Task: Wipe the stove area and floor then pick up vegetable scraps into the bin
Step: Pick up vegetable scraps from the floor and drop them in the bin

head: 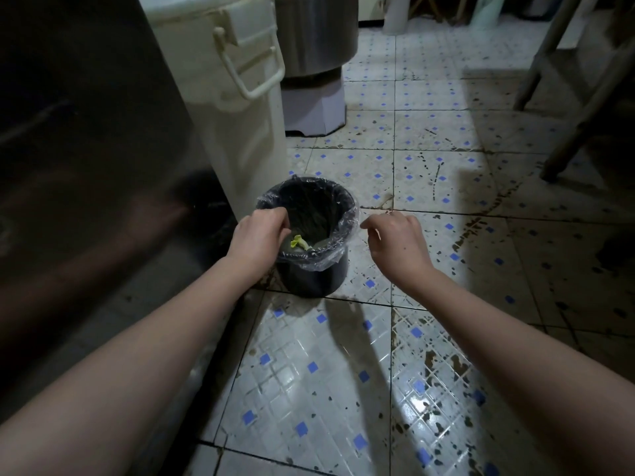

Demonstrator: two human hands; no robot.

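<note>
Down on the tiled floor (311, 367), just beside the white lidded tub (240, 108), sits the small black bin (309, 280) w/ a clear liner (348, 214) folded over its rim, and we lean over it w/ both arms out. Our left hand (259, 235) is at the bin's left rim, fingers curled down toward the liner edge; we can't tell whether they pinch the plastic, pinch a last bit of veg, or hold nothing. Our right hand (395, 242) hangs just right of the bin, apart from it, fingers curled in w/ nothing visible in them. One yellow-green scrap (298, 242) already lies at the bottom, so this looks like the drop-off step, prob. late in the task. To do it well: get the hand fully over the opening before letting go, not over the rim, so bits don't land on the liner fold or slide outside. Don't drag the liner inward, since it sits loose and could slip into the bin. The bin looks light, so we'd steady the right rim w/ the free hand rather than lean on one side and tip it. No other scraps show on the tiles nearby, but dark spatter marks (436, 173) spread across the floor to the right, so that area may want another wipe, esp. toward the wooden legs (567, 159).
</note>
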